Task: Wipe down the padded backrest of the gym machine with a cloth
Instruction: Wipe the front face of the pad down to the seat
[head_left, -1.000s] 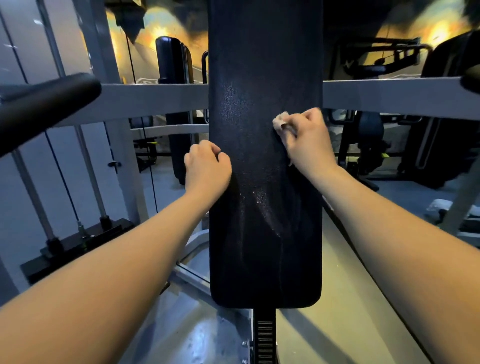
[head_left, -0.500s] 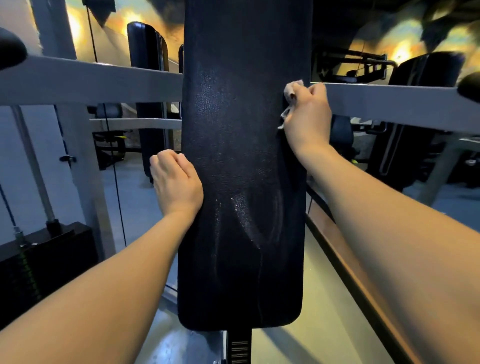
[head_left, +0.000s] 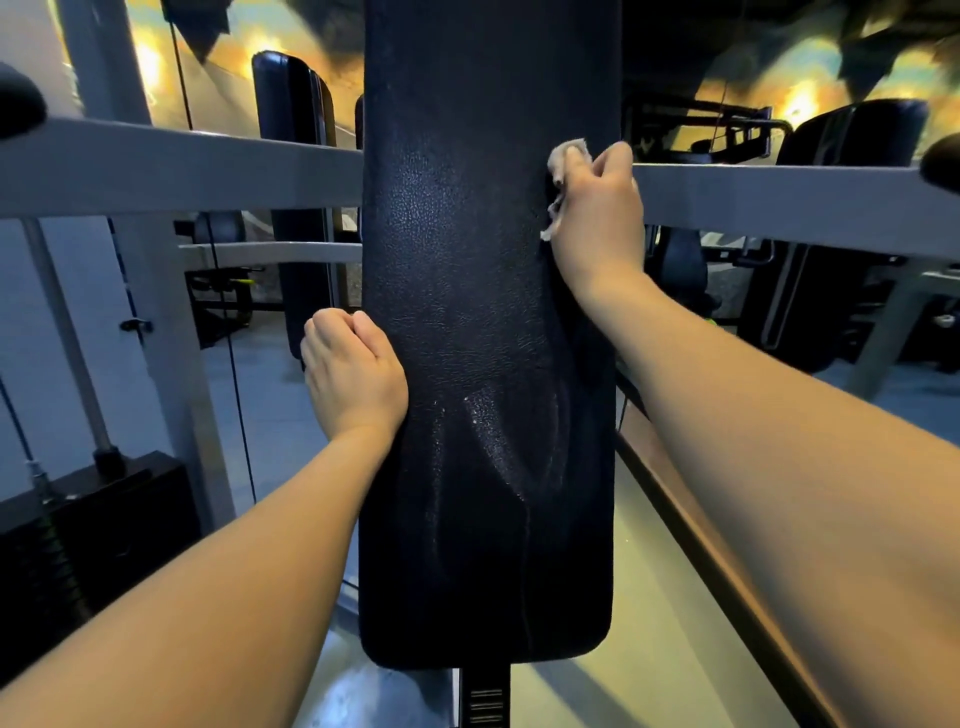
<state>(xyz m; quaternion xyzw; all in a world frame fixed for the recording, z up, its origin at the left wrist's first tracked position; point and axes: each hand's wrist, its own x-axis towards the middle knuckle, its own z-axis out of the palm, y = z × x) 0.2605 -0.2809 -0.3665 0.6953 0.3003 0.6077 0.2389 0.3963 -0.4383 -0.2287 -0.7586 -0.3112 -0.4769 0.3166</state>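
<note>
Backrest: a long black padded panel, upright, filling the centre of the frame from the top edge down to the lower third. Its grained surface shows a glossy, streaked patch and creases in the lower middle. A dark post with ribbed markings carries it from below.

Cloth: a small pale wad, upper right of centre, lying against the right edge of the backrest. Part of it sticks out above your fingers and a corner hangs below them.

Right hand: your grip is closed on the cloth, fingers bunched round it, and the hand presses it to the pad's right edge. The hand sits level with the grey bar that runs off to the right behind it. Your forearm reaches in from the lower right corner.

Left hand: your grip is closed on the backrest's left edge, at mid height, fingers curled over the edge with the tips hidden behind the pad. This hand sits lower than the right one. The forearm comes in from the lower left corner.

Surroundings: a matching grey crossbar runs off to the left. A second black pad stands behind, upper left of centre. A weight stack sits at the lower left, with a thin cable running down near it. The floor is pale and shows at the lower right. Further dark machines stand at the right, blurred.
</note>
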